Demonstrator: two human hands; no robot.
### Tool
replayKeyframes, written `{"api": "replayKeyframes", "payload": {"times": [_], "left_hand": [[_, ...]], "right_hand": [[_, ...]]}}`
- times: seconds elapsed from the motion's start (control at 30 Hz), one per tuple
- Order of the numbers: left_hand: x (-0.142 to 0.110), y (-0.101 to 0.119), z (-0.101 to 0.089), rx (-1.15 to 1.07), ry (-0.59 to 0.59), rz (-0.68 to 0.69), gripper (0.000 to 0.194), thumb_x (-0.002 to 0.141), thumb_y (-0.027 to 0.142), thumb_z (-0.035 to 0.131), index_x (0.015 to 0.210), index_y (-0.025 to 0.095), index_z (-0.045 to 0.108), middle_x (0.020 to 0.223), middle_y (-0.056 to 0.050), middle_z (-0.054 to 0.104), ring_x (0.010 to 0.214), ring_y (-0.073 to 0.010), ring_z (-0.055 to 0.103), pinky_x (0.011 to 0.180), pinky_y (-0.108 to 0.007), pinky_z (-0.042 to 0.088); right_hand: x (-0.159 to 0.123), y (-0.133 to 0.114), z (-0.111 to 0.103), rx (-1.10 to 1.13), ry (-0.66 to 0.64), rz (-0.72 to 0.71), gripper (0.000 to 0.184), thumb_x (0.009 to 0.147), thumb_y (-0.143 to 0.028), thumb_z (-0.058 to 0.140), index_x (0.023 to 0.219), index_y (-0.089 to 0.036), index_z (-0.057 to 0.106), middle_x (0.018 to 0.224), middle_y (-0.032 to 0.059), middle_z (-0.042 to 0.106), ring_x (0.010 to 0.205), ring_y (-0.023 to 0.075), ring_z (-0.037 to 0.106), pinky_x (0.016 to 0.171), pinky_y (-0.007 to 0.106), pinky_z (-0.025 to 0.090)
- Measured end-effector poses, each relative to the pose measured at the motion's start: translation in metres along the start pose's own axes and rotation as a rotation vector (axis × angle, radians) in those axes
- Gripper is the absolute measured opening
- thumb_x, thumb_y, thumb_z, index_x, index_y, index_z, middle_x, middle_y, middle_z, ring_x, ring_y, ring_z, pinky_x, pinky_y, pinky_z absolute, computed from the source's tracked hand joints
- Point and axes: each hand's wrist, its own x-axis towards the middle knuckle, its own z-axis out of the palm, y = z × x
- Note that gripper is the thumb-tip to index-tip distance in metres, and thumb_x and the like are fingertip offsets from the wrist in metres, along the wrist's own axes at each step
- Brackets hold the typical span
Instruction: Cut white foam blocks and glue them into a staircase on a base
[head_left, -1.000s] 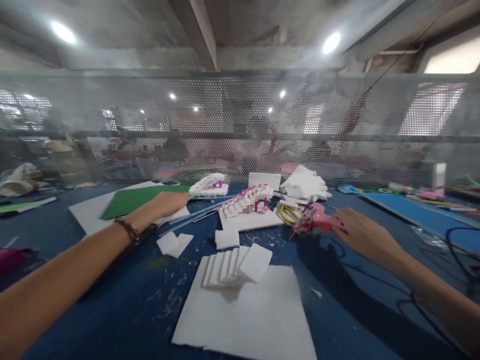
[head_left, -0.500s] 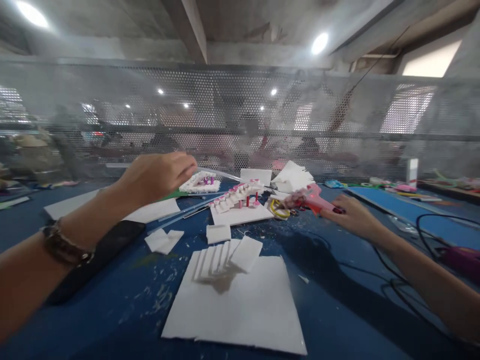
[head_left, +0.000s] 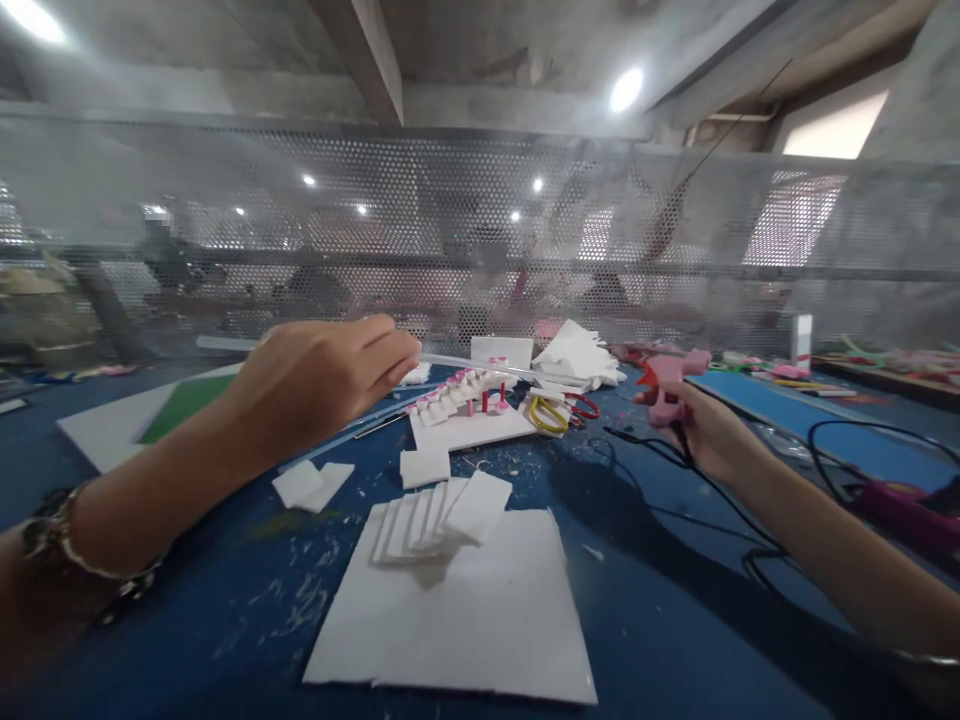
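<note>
My left hand point(head_left: 322, 375) is raised over the back left of the table, closed around a long clear glue stick point(head_left: 476, 362) that points right. On the right, a pink glue gun point(head_left: 669, 385) is gripped in my right hand point(head_left: 711, 430), its black cord hanging below. Between the hands stands a white foam model point(head_left: 450, 400) with pink-topped steps and red posts on a foam base. Nearer to me, a fanned row of white foam pieces point(head_left: 427, 520) rests on a white foam board point(head_left: 457, 620).
Scissors with yellow and red handles point(head_left: 550, 415) lie beside the model. Behind them is a heap of white foam scraps point(head_left: 577, 355). A blue board point(head_left: 832, 420) lies at right, and a green sheet point(head_left: 184, 408) at left. A perforated metal screen point(head_left: 450, 220) borders the back.
My left hand has picked up the clear glue stick and raised it toward me. My right hand has turned the glue gun, lifting its nozzle away from the scissors.
</note>
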Motion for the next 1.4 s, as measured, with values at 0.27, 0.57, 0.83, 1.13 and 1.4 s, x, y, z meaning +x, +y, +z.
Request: {"api": "replayKeyframes", "payload": {"times": [0.27,0.57,0.83,1.13,1.4], "left_hand": [[-0.014,0.006,0.005,-0.02,0.023,0.062,0.046,0.093,0.03,0.02,0.075,0.018,0.061,0.059,0.0,0.055,0.041,-0.0101,0.043,0.04,-0.02,0.026],[-0.015,0.012,0.009,-0.06,0.049,0.045,0.048,0.093,0.033,0.02,0.075,0.02,0.063,0.055,0.001,0.054,0.04,-0.009,0.043,0.039,-0.02,0.024],[-0.016,0.028,0.014,0.002,0.057,0.051,0.043,0.092,0.03,0.026,0.071,0.02,0.062,0.051,0.001,0.051,0.039,-0.011,0.042,0.038,-0.022,0.023],[-0.014,0.036,0.012,0.181,0.071,0.128,0.042,0.091,0.026,0.031,0.062,0.021,0.06,0.044,0.002,0.043,0.036,-0.0122,0.034,0.038,-0.024,0.017],[0.001,0.037,0.001,0.272,0.102,0.153,0.038,0.086,0.014,0.035,0.055,0.02,0.055,0.044,0.001,0.036,0.039,-0.0131,0.027,0.041,-0.025,0.017]], "right_hand": [[-0.01,-0.007,-0.003,-0.946,0.082,-0.245,0.015,0.071,-0.021,0.051,0.085,-0.018,0.054,0.053,0.0041,0.054,0.059,0.0256,0.056,0.052,0.029,0.032],[-0.032,-0.012,0.013,-1.69,-0.198,-0.348,0.024,0.082,-0.017,0.038,0.102,-0.014,0.053,0.067,0.0125,0.066,0.061,0.026,0.064,0.045,0.025,0.035],[-0.044,-0.009,0.021,-1.716,-0.268,-0.363,0.029,0.084,-0.01,0.032,0.102,-0.015,0.053,0.062,0.0102,0.065,0.063,0.0241,0.064,0.049,0.027,0.037],[-0.045,-0.007,0.023,-1.708,-0.315,-0.343,0.028,0.084,-0.013,0.035,0.107,-0.015,0.051,0.066,0.0111,0.067,0.063,0.0244,0.065,0.047,0.026,0.036],[-0.045,-0.008,0.023,-1.672,-0.369,-0.327,0.025,0.082,-0.009,0.038,0.101,-0.015,0.053,0.069,0.0103,0.068,0.063,0.0235,0.065,0.049,0.027,0.039]]}}
